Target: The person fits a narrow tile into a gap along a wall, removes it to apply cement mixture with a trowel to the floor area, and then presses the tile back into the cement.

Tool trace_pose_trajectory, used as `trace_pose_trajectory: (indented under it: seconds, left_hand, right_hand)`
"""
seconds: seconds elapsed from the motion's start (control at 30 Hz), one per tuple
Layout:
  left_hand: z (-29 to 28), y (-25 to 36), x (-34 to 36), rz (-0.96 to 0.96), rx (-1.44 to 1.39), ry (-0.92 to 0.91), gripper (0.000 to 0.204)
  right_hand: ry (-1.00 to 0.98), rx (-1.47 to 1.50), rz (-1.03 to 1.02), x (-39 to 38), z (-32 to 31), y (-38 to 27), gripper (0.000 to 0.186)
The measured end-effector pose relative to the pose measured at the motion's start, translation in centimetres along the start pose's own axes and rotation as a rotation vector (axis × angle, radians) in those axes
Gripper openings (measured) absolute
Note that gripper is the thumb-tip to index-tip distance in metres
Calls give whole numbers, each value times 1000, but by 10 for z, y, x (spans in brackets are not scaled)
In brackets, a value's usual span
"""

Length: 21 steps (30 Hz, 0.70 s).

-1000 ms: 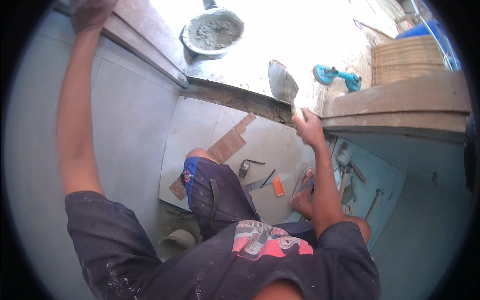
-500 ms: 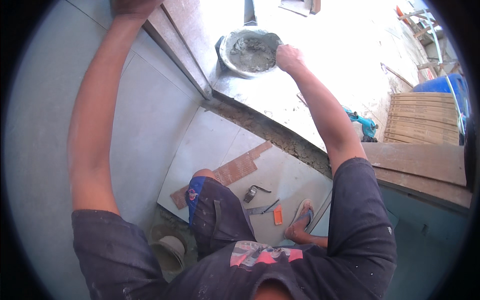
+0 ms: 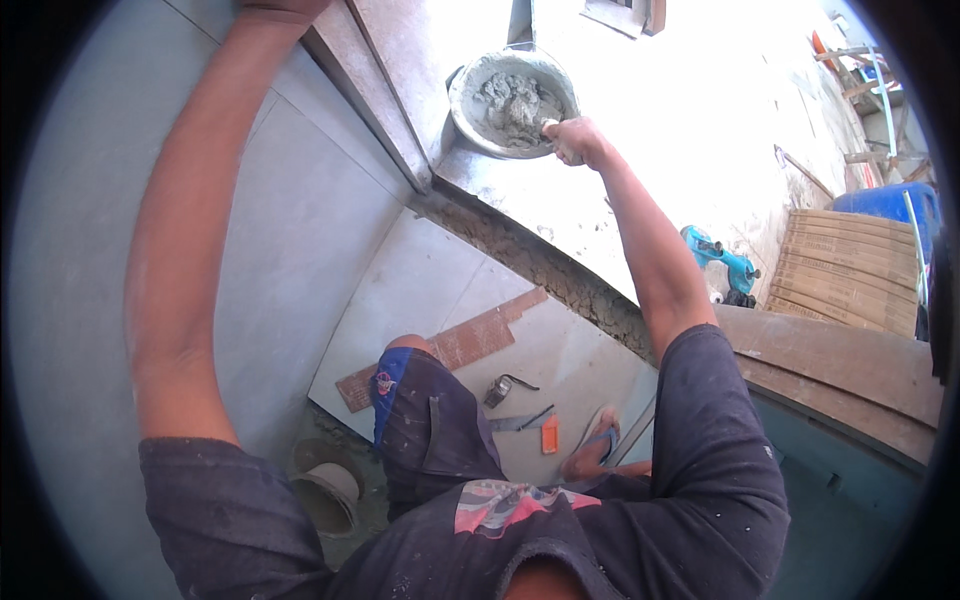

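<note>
My right hand (image 3: 578, 141) is closed at the right rim of a round bucket (image 3: 465, 118), gripping what looks like a trowel. The trowel's blade is hidden in the wet grey mortar (image 3: 515, 105), which is heaped up in the bucket's middle. At the top edge of the picture my left hand (image 3: 285, 8) is cut off, near the upper end of a brown frame edge (image 3: 365, 95) beside the grey tiled wall (image 3: 285, 190). Its fingers do not show.
On the pale floor tiles (image 3: 410, 270) lie a notched brown strip (image 3: 455, 348), a tape measure (image 3: 498, 391) and an orange-handled square (image 3: 549, 434). A second bucket (image 3: 330, 490) stands by my knee. Cardboard boxes (image 3: 845, 265) and a teal power tool (image 3: 725, 262) are at right. A mortar-filled gap (image 3: 540, 270) edges the raised floor.
My right hand has moved slightly down at the bucket's rim, its wrist turned. The mortar has been churned into a higher lump. The view has shifted a little; my left hand stays up high.
</note>
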<state>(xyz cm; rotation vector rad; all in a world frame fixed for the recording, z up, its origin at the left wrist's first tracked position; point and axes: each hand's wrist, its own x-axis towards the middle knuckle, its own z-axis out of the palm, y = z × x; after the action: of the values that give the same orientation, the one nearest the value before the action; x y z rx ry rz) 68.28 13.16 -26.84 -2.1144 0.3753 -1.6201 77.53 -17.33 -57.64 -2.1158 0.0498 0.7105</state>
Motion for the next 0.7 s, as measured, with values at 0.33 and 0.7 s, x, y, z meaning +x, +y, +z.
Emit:
trace_pose_trajectory:
  seconds: [0.33, 0.7]
  left_hand:
    - [-3, -6, -1, 80, 13, 50, 47]
    - [-3, 6, -1, -4, 54, 9, 44]
  right_hand:
    - [136, -964, -316, -37, -17, -47, 30]
    - [162, -1246, -572, -15, 19, -23, 23]
